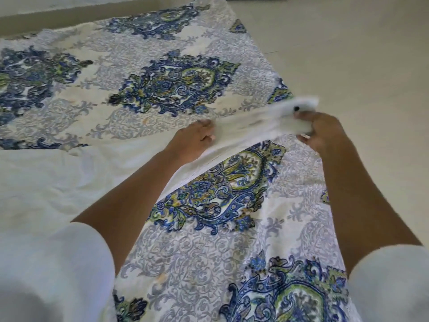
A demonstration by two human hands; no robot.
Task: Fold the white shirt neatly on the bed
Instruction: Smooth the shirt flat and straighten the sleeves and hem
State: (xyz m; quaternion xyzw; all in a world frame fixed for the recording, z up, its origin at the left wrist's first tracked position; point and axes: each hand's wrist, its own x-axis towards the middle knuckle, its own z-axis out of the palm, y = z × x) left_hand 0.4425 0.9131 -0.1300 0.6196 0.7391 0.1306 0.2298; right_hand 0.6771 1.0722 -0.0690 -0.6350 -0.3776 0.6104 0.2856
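**A:** Both arms are stretched out ahead, bare forearms reaching from short white sleeves (53,263) over the bed (76,36).

**B:** And that bed carries a cream sheet printed with blue, green and grey paisley medallions (209,263). Where's the garment?

**A:** The white cotton shirt (58,173) lies mostly flat on the left side of the bed, slightly wrinkled. One strip of it rises off the sheet and runs to the right, pulled between the two hands.

**B:** Take me through the left hand (197,138).

**A:** Back of the hand up, wrist straight in line with the forearm, fingers curled under. Its grip is closed on the shirt's edge, right where the cloth leaves the bed.

**B:** The right hand (318,131)?

**A:** Further right and a touch further from the body, near the bed's right edge. The wrist is bent a little inward, the thumb sits on top, and the fingers wrap around a bunched end of the fabric. That grip is closed on the shirt too.

**B:** The cloth beyond the right hand looks smeared.

**A:** It's blurred, so I can't tell which part of the shirt it is. A small dark round spot (296,109) shows on it just above the thumb.

**B:** The strip between the hands?

**A:** Taut, lifted clear of the paisley medallion beneath it. Beyond the bed's right edge is pale grey floor (348,54).
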